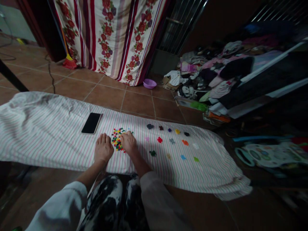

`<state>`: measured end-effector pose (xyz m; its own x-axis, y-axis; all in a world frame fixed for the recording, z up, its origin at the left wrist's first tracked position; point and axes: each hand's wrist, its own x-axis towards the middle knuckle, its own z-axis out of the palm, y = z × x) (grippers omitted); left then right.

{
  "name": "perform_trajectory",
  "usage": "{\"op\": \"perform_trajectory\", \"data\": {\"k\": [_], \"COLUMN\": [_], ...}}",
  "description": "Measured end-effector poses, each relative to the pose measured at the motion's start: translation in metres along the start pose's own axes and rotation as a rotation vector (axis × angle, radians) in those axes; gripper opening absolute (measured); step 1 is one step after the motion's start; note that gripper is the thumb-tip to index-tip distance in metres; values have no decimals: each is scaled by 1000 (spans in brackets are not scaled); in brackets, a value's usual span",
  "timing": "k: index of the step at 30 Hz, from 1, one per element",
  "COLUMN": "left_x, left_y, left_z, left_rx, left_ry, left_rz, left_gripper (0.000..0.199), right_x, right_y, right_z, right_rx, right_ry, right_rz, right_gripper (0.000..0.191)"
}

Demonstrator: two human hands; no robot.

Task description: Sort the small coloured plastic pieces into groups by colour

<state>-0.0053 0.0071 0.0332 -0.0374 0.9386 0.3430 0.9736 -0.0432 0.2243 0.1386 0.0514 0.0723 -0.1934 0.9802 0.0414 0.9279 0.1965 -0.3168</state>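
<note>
Striped cloth point(55, 131) | left hand point(103, 149) laid flat beside colored pieces point(117, 145) | right hand point(129, 143) curled over them, grip unclear

Cloth point(57, 128): white ground, pink and green stripes. Smartphone point(91, 123), towards far edge: black screen, pale rim. Heap of small pieces point(117, 146): mixed red, yellow, green. Clusters point(177, 131), row nearest far edge: dark grey, brown, dark blue, yellow, black. Middle row point(185, 142): pink, red, grey, orange, white. Row nearest near edge point(152, 153): dark green, beige, blue, lime. Curtain point(115, 38): white, crimson stripes, red roses.
</note>
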Motion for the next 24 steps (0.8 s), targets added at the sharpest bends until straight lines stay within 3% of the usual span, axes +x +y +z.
{"op": "perform_trajectory", "data": {"k": [7,24], "left_x": [0,-1], "left_y": [0,-1], "left_z": [-2,-1], "left_rx": [7,26], "left_ry": [-4,-21], "left_rz": [10,14], "left_gripper": [34,34], "right_x": [13,13], "right_y": [-12,-29], "right_z": [-14,-29], "right_rx": [-124,-199], "right_ry": [-133,-237], "right_rz": [-11,-61], "right_gripper": [27,29]}}
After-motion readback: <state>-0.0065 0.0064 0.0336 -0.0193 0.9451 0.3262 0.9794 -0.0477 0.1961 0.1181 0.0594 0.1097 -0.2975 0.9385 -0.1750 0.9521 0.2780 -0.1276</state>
